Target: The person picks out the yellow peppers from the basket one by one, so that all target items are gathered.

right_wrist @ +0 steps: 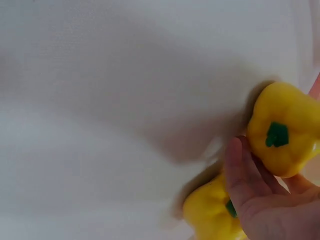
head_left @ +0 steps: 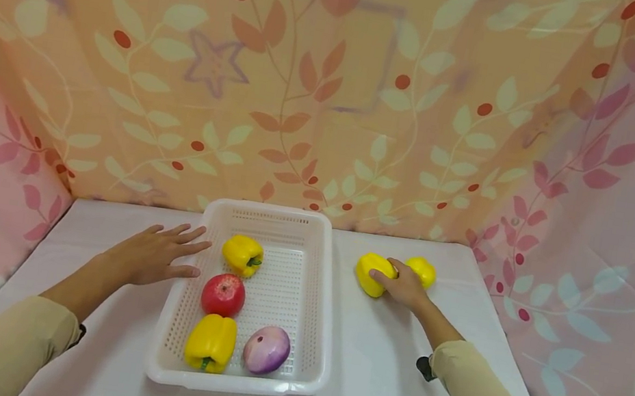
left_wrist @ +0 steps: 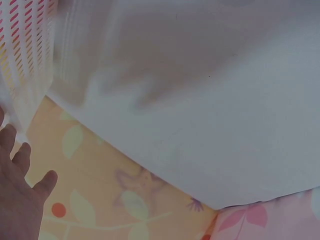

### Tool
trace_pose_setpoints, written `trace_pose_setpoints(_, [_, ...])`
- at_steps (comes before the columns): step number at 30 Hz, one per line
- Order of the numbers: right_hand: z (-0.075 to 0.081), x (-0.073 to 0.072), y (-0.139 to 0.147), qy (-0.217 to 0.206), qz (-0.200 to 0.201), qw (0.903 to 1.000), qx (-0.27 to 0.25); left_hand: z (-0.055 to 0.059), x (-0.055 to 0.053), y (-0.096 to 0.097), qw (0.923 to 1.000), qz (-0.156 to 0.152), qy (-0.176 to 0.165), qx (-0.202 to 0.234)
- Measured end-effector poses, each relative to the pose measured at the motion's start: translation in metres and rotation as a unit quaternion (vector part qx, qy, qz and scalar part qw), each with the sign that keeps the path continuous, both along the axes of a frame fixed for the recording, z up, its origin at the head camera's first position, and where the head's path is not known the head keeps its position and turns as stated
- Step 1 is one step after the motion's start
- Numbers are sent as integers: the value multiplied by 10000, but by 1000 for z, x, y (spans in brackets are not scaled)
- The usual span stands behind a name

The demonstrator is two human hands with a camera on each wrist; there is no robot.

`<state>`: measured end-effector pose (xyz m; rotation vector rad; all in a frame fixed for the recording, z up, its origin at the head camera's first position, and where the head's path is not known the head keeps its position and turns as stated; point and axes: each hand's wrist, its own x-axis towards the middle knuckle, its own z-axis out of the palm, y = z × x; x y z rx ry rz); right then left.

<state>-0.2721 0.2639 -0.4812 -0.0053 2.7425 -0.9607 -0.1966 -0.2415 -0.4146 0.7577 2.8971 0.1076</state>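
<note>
Right hand [head_left: 408,288] pinches yellow pepper [head_left: 370,274], right of white basket [head_left: 323,337], second pepper [head_left: 424,271] close behind my hand — grasping step, I judge. Left hand [head_left: 157,257] spread wide at basket's left side. Next move probably calls for firm hold — clean lift.

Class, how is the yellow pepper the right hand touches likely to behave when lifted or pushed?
The yellow pepper looks glossy, so may slip slightly in the right hand. Its lobed, blocky shape should rock rather than roll far. Showing no visible dents, it is probably stiff.
</note>
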Motion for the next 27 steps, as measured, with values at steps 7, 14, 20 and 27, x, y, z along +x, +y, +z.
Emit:
trace_pose_setpoints(7, [0,-1,3,-70,-80,9998,-139,0,0,1,10000,8,13,16])
trace_pose_setpoints(14, [0,0,3,-161,-133,9997,-138,0,0,1,10000,-4,21,17])
trace_pose_setpoints(20, [1,0,2,-221,-72,9997,-93,0,0,1,10000,20,-2,60])
trace_pose_setpoints(27, [5,-3,2,-458,26,9989,84,0,0,1,10000,4,-29,65])
